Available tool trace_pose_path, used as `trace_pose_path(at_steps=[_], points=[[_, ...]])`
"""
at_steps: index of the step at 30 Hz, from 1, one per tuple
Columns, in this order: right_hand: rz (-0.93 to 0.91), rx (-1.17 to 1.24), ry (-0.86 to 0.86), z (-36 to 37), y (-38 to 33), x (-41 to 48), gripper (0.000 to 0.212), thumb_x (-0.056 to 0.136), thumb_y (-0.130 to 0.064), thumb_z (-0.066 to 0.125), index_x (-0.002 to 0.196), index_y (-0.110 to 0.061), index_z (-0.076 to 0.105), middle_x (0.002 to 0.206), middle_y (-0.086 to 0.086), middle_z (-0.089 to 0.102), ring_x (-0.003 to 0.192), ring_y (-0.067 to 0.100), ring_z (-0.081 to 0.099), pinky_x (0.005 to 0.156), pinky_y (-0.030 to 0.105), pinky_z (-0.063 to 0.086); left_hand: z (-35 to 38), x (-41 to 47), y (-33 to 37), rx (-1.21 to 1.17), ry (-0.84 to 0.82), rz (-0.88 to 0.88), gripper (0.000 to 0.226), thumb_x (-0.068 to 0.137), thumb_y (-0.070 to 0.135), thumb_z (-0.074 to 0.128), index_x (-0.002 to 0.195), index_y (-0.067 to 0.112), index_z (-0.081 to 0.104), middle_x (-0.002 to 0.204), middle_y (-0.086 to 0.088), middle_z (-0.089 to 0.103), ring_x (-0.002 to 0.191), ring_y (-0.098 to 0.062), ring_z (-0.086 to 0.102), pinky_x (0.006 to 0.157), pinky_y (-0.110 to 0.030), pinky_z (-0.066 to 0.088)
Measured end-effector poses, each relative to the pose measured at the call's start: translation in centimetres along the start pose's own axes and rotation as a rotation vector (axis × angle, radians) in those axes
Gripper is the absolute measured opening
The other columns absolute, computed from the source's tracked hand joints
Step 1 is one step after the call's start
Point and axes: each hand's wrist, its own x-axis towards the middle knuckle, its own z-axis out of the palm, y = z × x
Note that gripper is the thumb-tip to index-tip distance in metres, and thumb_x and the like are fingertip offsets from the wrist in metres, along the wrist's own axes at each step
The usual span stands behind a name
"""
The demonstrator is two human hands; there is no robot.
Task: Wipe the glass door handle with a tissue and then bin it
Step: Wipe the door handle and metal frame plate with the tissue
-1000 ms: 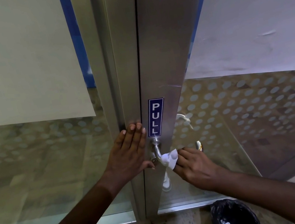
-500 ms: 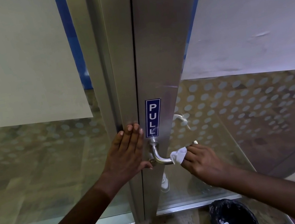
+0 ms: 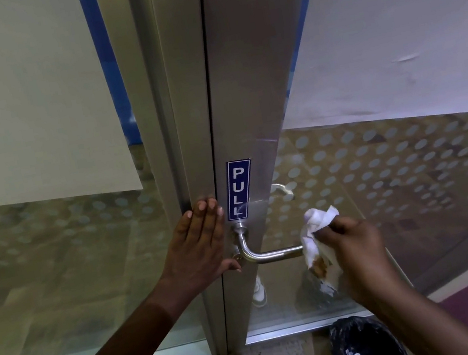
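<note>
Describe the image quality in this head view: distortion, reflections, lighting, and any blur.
Head view: wide-angle lens bows and splays the door frame toward the top; the glass panel reflects the inside handle and a shoe, hazing what lies behind; light is dim and greenish; the PULL sign and lever handle read sharp, while the tissue in the right hand looks slightly soft.

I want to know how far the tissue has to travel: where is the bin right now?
In the head view the bin stands on the floor at bottom right, by the foot of the glass door, below the right hand holding the tissue.
</note>
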Motion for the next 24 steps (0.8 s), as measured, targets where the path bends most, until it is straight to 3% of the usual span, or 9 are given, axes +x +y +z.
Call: trace_pose_path(at_steps=[4, 6, 8, 11, 13, 16, 19, 21, 24], points=[[0.163, 0.026, 0.121, -0.5, 0.3, -0.8, 0.016, 0.077, -0.006, 0.061, 0.080, -0.007, 0.076, 0.071, 0.019, 0.070, 0.060, 0.030, 0.066, 0.057, 0.035, 0.048, -0.1, -0.1, 0.0, 0.014, -0.005, 0.007, 0.151, 0.052, 0.090, 0.059, 0.152, -0.008, 0.004, 0.162, -0.025, -0.007, 0.152, -0.037, -0.006, 0.124, -0.048, -0.005], [0.238, 0.171, 0.052, -0.5, 0.3, -1.4, 0.021, 0.076, -0.009, 0.058, 0.083, -0.003, 0.076, 0.078, 0.018, 0.071, 0.066, 0.030, 0.066, 0.056, 0.032, 0.048, -0.2, -0.1, 0.0, 0.020, -0.002, 0.008, 0.152, 0.051, 0.090, 0.060, 0.152, -0.008, 0.003, 0.162, -0.025, -0.008, 0.152, -0.037, -0.006, 0.124, -0.047, -0.005], [0.336, 0.420, -0.057, -0.4, 0.0, -1.9, 0.027, 0.065, -0.010, 0.054, 0.078, 0.000, 0.076, 0.088, 0.017, 0.072, 0.076, 0.028, 0.068, 0.067, 0.035, 0.050, -0.2, -0.1, 0.0, 0.021, 0.005, 0.008, 0.154, 0.048, 0.090, 0.063, 0.152, -0.008, 0.003, 0.162, -0.025, -0.007, 0.152, -0.037, -0.006, 0.124, -0.047, -0.005], [0.313, 0.588, -0.136, -0.7, -0.2, -2.5, 0.039, 0.062, -0.003, 0.049, 0.091, 0.007, 0.072, 0.097, 0.014, 0.071, 0.090, 0.023, 0.067, 0.075, 0.029, 0.052, -0.3, -0.1, 0.0, 0.009, 0.011, -0.002, 0.159, 0.044, 0.088, 0.069, 0.153, -0.007, 0.003, 0.163, -0.024, -0.007, 0.152, -0.036, -0.005, 0.124, -0.047, -0.005], [0.261, 0.484, -0.161, -0.8, 0.1, -3.1, 0.035, 0.067, 0.006, 0.047, 0.091, 0.001, 0.072, 0.089, 0.012, 0.066, 0.082, 0.022, 0.064, 0.067, 0.026, 0.052, -0.4, 0.0, 0.1, 0.002, 0.008, -0.005, 0.160, 0.042, 0.087, 0.070, 0.153, -0.007, 0.002, 0.163, -0.024, -0.007, 0.152, -0.035, -0.005, 0.124, -0.046, -0.005], [0.151, 0.207, -0.108, -0.7, 1.2, -4.2, 0.029, 0.072, 0.019, 0.054, 0.080, -0.001, 0.073, 0.083, 0.012, 0.065, 0.082, 0.024, 0.062, 0.072, 0.031, 0.048, -0.5, 0.0, 0.0, -0.002, -0.007, -0.005, 0.160, 0.042, 0.086, 0.071, 0.153, -0.007, 0.002, 0.163, -0.023, -0.008, 0.152, -0.035, -0.006, 0.124, -0.046, -0.005], [-0.003, -0.085, 0.061, -0.2, 1.8, -5.0, 0.030, 0.074, 0.006, 0.069, 0.072, -0.022, 0.079, 0.072, -0.008, 0.073, 0.070, 0.003, 0.063, 0.065, 0.015, 0.048, -0.4, 0.0, 0.0, -0.001, -0.028, -0.006, 0.161, 0.041, 0.087, 0.071, 0.153, -0.007, 0.002, 0.163, -0.023, -0.008, 0.152, -0.036, -0.006, 0.124, -0.047, -0.005], [-0.003, -0.092, 0.149, 0.2, 2.5, -5.0, 0.027, 0.077, 0.000, 0.072, 0.066, -0.024, 0.078, 0.063, -0.009, 0.071, 0.060, 0.000, 0.061, 0.057, 0.012, 0.048, -0.4, -0.1, 0.0, -0.004, -0.037, -0.007, 0.162, 0.040, 0.087, 0.072, 0.153, -0.007, 0.003, 0.163, -0.023, -0.007, 0.152, -0.036, -0.006, 0.124, -0.047, -0.005], [0.043, -0.056, 0.232, 1.1, 3.7, -5.0, 0.027, 0.083, -0.003, 0.069, 0.062, -0.020, 0.071, 0.055, -0.008, 0.068, 0.054, 0.003, 0.064, 0.053, 0.020, 0.052, -0.5, 0.0, 0.0, -0.012, -0.044, -0.009, 0.162, 0.039, 0.087, 0.072, 0.153, -0.007, 0.003, 0.163, -0.023, -0.007, 0.152, -0.036, -0.005, 0.124, -0.047, -0.004]])
